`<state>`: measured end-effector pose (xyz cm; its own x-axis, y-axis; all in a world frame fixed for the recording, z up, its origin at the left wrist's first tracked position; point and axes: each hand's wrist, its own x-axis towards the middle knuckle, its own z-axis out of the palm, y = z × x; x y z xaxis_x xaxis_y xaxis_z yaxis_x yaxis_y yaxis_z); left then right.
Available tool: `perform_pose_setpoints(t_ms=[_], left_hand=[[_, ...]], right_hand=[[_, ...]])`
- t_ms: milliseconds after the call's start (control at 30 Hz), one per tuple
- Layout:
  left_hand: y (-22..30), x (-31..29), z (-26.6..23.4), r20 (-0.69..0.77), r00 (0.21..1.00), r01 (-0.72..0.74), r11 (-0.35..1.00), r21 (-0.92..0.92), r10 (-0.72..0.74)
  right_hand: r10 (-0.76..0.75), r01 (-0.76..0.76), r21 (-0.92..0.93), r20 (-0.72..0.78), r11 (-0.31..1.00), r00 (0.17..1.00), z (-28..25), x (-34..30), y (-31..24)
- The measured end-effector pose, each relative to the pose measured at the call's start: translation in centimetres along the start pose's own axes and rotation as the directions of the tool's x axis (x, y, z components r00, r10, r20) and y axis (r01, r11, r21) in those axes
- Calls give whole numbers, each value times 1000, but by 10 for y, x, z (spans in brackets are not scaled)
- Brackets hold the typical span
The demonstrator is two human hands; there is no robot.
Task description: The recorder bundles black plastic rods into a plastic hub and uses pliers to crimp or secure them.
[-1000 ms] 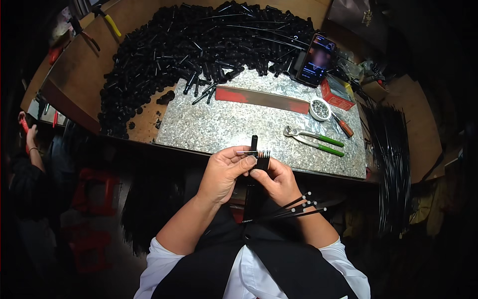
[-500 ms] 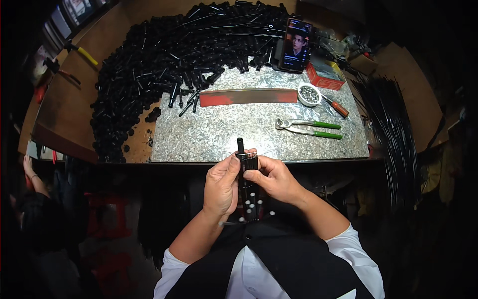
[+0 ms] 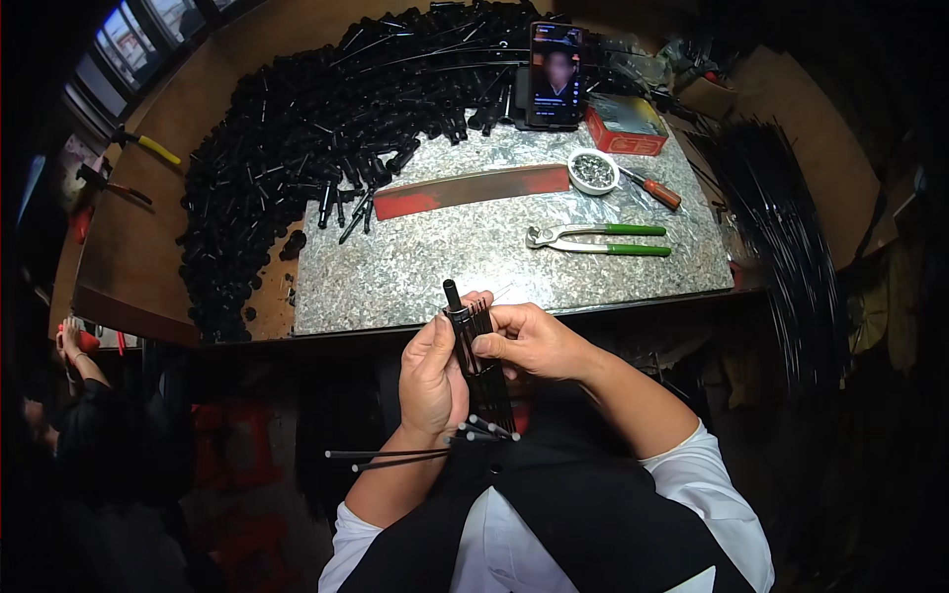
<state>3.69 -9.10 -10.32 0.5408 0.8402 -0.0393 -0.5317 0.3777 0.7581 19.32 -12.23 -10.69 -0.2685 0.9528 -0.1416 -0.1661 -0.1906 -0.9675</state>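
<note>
Just in front of the table's near edge I hold a black umbrella frame (image 3: 481,371), its short dark tube pointing up and away. My left hand (image 3: 432,371) is closed on its left side, thumb along the tube. On the right side my right hand (image 3: 534,341) pinches the thin ribs between thumb and fingers; its fingertips are partly hidden. Pale-tipped ribs (image 3: 395,456) fan out at the lower end, two of them reaching left across my left forearm.
A speckled tabletop (image 3: 415,257) carries green-handled pincers (image 3: 598,240), a red-brown strip (image 3: 474,191), a white cup of small metal parts (image 3: 593,172), a screwdriver (image 3: 654,188), a red box (image 3: 626,126) and a phone (image 3: 555,76). Black parts (image 3: 297,128) pile up behind; another person's hand (image 3: 69,339) shows left.
The umbrella frame has tilted, its top now leaning left. Its pale-tipped ribs have swung out to the left. Both hands keep their grip; the whole view has shifted slightly.
</note>
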Motion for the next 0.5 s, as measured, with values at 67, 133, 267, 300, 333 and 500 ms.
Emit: perform_pose_setpoints(t_ms=[67, 133, 267, 300, 333, 500], left_hand=[[-1, 0, 6, -42, 999, 17, 999, -40, -18], [-4, 1, 7, -28, 1000, 8, 1000, -19, -9], [-8, 2, 17, -66, 996, -66, 997, 35, 68], [-9, 0, 18, -63, 996, -68, 997, 37, 70], [-11, 2, 18, -92, 991, -86, 993, 86, 93], [-13, 3, 17, -119, 982, -123, 977, 175, 145]], right_hand=[[-3, 2, 24, 20, 1000, 1000, -4, 0, 3], [-14, 12, 56, 44, 998, 999, -7, 1, 7], [-31, 25, 90, 69, 996, 997, -9, 2, 6], [-39, 35, 60, 55, 998, 998, -7, 2, 6], [-50, 49, 23, 42, 999, 998, -9, 4, 6], [-23, 22, -17, -88, 1000, 996, 6, -2, 9]])
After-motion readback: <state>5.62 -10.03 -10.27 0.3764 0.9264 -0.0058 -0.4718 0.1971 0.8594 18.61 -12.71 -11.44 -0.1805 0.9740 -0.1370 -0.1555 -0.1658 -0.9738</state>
